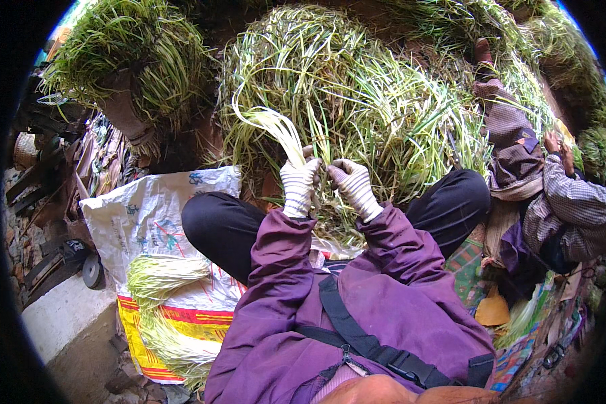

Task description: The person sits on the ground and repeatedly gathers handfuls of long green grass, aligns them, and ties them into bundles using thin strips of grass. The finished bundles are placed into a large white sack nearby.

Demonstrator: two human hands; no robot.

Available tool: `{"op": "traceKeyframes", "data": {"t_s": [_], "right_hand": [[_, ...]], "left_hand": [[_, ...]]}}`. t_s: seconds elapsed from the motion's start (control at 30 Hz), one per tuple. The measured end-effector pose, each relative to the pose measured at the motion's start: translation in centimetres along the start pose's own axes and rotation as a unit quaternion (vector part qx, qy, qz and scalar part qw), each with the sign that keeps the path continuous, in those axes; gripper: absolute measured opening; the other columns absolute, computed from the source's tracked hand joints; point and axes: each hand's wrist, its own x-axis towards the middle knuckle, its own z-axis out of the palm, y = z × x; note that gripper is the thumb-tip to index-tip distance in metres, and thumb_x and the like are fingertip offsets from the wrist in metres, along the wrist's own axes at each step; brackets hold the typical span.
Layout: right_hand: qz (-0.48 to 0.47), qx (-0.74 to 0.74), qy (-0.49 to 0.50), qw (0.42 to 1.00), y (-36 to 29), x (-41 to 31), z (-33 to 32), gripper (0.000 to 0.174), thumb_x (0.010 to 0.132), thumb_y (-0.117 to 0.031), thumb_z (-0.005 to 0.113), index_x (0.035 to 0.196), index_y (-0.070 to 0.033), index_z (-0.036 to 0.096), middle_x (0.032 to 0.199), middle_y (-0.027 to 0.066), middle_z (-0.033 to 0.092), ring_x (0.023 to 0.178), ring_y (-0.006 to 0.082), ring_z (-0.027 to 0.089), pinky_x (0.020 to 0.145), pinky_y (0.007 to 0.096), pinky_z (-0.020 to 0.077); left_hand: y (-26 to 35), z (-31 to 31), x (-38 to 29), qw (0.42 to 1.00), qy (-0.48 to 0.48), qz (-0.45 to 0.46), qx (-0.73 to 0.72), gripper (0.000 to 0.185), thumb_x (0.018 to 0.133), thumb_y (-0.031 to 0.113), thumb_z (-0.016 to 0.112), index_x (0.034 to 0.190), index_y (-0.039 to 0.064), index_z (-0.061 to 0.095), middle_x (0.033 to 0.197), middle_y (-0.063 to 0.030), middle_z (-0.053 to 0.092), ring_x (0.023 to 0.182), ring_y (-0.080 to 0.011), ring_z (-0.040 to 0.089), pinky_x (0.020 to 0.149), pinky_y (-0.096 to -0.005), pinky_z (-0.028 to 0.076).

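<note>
My left hand (pixel 299 184), in a white glove with dark stripes, is closed around a small bunch of pale yellow-green stalks (pixel 278 126) that curve up and to the left. My right hand (pixel 353 184), in a matching striped glove, is close beside it, thumb and finger at the lower end of a few thin green stalks (pixel 320 136); whether it grips them is hard to tell. Both hands are over the near edge of a large heap of long, thin leafy stalks (pixel 384 101). Trimmed pale bundles (pixel 166 275) lie on a printed woven sack (pixel 126 217) to my left.
Another green bundle (pixel 131 55) stands at the upper left. A concrete ledge (pixel 60 313) and a grey wheel (pixel 92 271) lie at the lower left. At the right sits another person (pixel 575 202) in a checked garment, hands near more stalks. My bent knees flank the heap's near edge.
</note>
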Motion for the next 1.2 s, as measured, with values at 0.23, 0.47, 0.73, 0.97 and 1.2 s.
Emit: {"op": "traceKeyframes", "data": {"t_s": [0.23, 0.47, 0.73, 0.97, 1.2], "right_hand": [[0.031, 0.036, -0.011, 0.999, -1.1, -0.5, -0.3, 0.017, 0.085, -0.016, 0.062, 0.09, 0.0, 0.064, 0.07, 0.0013, 0.062, 0.054, 0.0041, 0.051, 0.047, 0.0196, 0.0397], [-0.149, -0.093, 0.101, 0.979, -1.5, -1.7, 0.8, 0.016, 0.08, -0.011, 0.066, 0.088, 0.003, 0.062, 0.07, 0.005, 0.062, 0.06, 0.0078, 0.054, 0.056, 0.0244, 0.0467], [0.002, 0.18, 0.082, 0.98, -8.0, -7.5, -6.6, 0.026, 0.081, -0.023, 0.059, 0.092, 0.001, 0.061, 0.074, 0.0031, 0.06, 0.054, 0.0089, 0.05, 0.044, 0.0199, 0.0378], [-0.112, 0.073, 0.304, 0.943, -13.3, -9.9, -13.9, 0.021, 0.084, -0.023, 0.06, 0.092, -0.004, 0.064, 0.068, 0.002, 0.058, 0.052, 0.0107, 0.052, 0.045, 0.0193, 0.0364], [-0.273, -0.309, 0.077, 0.908, -9.4, -4.1, -4.0, 0.018, 0.082, -0.022, 0.066, 0.082, -0.004, 0.064, 0.07, 0.0119, 0.062, 0.059, 0.0276, 0.06, 0.055, 0.0342, 0.0478]], "left_hand": [[0.5, 0.4, -1.0, 0.996, -0.082, -0.017, -0.017, 0.038, 0.076, 0.005, 0.071, 0.111, -0.001, 0.057, 0.073, -0.0009, 0.061, 0.047, -0.0042, 0.046, 0.042, -0.018, 0.035], [-0.2, 0.2, 0.1, 0.996, -0.007, -0.053, -0.075, 0.038, 0.077, 0.004, 0.071, 0.112, 0.001, 0.056, 0.068, 0.0012, 0.057, 0.043, -0.0042, 0.041, 0.038, -0.0187, 0.031], [1.5, -2.4, 2.2, 0.958, 0.117, -0.058, -0.254, 0.02, 0.079, 0.01, 0.071, 0.09, 0.012, 0.054, 0.059, 0.0061, 0.043, 0.04, -0.0044, 0.028, 0.035, -0.0201, 0.022], [2.0, -3.5, 2.5, 0.955, 0.141, -0.011, -0.26, 0.019, 0.081, 0.012, 0.07, 0.092, 0.011, 0.055, 0.061, 0.0059, 0.044, 0.04, -0.0047, 0.03, 0.035, -0.0204, 0.023], [2.1, -1.8, 0.2, 0.984, 0.028, 0.009, -0.176, 0.035, 0.079, 0.011, 0.071, 0.111, 0.003, 0.058, 0.069, 0.0004, 0.056, 0.04, -0.0068, 0.04, 0.035, -0.0214, 0.029]]}}
